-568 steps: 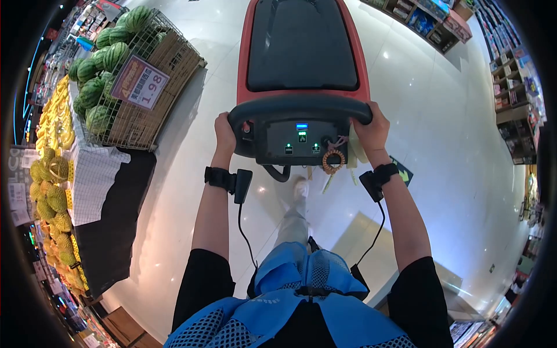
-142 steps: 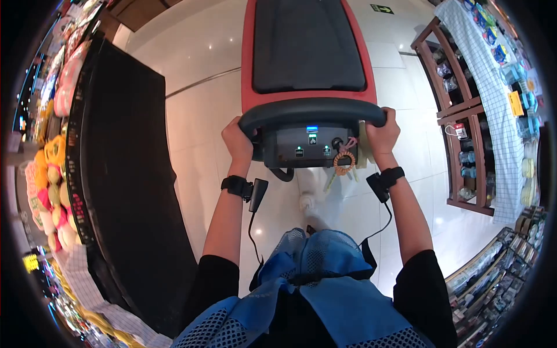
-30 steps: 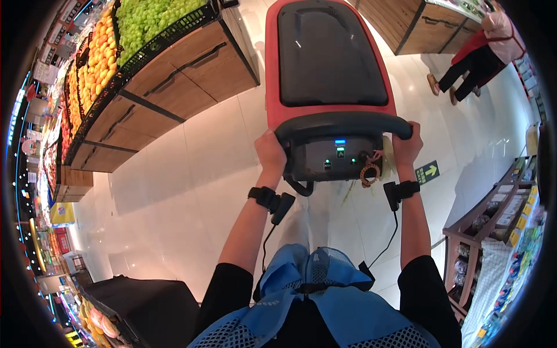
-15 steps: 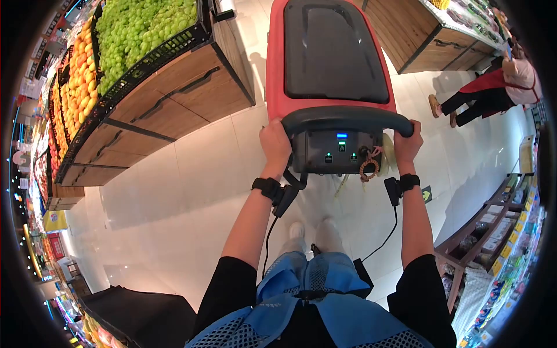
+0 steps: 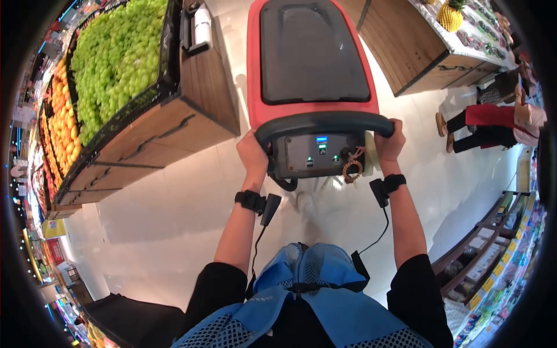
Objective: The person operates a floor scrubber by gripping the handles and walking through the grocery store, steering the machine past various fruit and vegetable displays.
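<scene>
A red machine (image 5: 254, 87) with a dark grey lid (image 5: 316, 55) stands in front of me. My left hand (image 5: 253, 153) is wrapped round the left end of its black curved handlebar (image 5: 325, 120), and my right hand (image 5: 390, 142) grips the right end. Between the hands, the control panel (image 5: 296, 152) shows a small blue display and green lights. A braided ring (image 5: 352, 170) hangs at the panel's right side. Each wrist wears a black strap with a small device and a cable.
Left, a wooden stand (image 5: 145, 136) holds green grapes (image 5: 119, 61) and orange fruit (image 5: 62, 122). Another wooden counter (image 5: 406, 46) is ahead right, with a person (image 5: 493, 124) in a red apron beyond it. Shelves (image 5: 481, 255) line the lower right.
The grape stand and the right counter have come nearer and lower in view. The machine and both gripping hands appear slightly further left. The person in the apron also sits lower in view.
</scene>
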Motion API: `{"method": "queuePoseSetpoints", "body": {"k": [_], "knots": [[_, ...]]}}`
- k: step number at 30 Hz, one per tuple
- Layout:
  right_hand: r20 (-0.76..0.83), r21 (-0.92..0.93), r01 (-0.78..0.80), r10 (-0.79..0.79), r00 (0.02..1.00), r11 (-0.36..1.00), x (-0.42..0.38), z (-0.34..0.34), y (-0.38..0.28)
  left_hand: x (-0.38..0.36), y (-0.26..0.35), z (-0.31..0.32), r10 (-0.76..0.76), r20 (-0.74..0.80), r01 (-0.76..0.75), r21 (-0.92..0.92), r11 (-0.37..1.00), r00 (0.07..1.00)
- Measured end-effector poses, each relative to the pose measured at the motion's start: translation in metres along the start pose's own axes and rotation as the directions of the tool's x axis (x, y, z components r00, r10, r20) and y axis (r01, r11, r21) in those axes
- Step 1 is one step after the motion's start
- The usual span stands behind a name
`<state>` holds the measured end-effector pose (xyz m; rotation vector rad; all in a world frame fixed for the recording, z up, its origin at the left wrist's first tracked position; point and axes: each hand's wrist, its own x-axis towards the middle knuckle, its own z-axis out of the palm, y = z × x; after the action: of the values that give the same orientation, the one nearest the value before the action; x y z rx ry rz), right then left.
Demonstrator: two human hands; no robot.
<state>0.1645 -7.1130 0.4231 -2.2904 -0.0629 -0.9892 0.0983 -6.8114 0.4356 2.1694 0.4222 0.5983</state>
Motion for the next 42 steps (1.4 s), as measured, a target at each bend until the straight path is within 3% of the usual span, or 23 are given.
{"method": "queuePoseSetpoints", "body": {"k": [5, 11, 13, 19, 24, 26, 30, 38, 42], "knots": [[0.047, 0.037, 0.003, -0.005, 0.999, 0.999, 0.070, 0.051, 0.030, 0.059, 0.028, 0.043, -0.082, 0.010, 0.082, -0.035, 0.996, 0.997], [0.043, 0.034, 0.054, -0.055, 0.998, 0.998, 0.153, 0.115, 0.058, 0.135, 0.038, 0.099, -0.030, -0.030, 0.027, -0.089, 0.996, 0.999], [0.043, 0.053, 0.063, -0.066, 0.997, 0.997, 0.181, 0.138, 0.069, 0.162, 0.038, 0.119, -0.073, -0.033, 0.065, -0.199, 0.978, 0.997], [0.041, 0.068, 0.107, -0.110, 0.993, 0.992, 0.262, 0.207, 0.091, 0.244, 0.040, 0.175, 0.011, -0.147, -0.015, -0.027, 1.000, 0.989], [0.120, 0.053, 0.057, -0.063, 0.991, 0.997, 0.325, 0.265, 0.096, 0.313, 0.047, 0.207, -0.079, -0.164, 0.052, -0.165, 0.985, 0.983], [0.167, 0.101, 0.036, -0.053, 0.985, 0.994, 0.347, 0.289, 0.105, 0.344, 0.044, 0.224, 0.067, -0.233, -0.060, 0.040, 0.997, 0.970], [0.168, 0.104, 0.026, -0.043, 0.985, 0.994, 0.390, 0.341, 0.102, 0.407, 0.041, 0.240, -0.026, -0.182, 0.004, -0.120, 0.993, 0.983], [0.134, 0.088, 0.090, -0.102, 0.986, 0.992, 0.473, 0.441, 0.083, 0.537, 0.026, 0.262, -0.029, -0.166, 0.019, -0.064, 0.998, 0.986], [0.123, 0.100, 0.126, -0.138, 0.983, 0.987, 0.510, 0.494, 0.075, 0.604, 0.018, 0.275, 0.066, -0.231, -0.077, -0.039, 0.996, 0.971]]}}
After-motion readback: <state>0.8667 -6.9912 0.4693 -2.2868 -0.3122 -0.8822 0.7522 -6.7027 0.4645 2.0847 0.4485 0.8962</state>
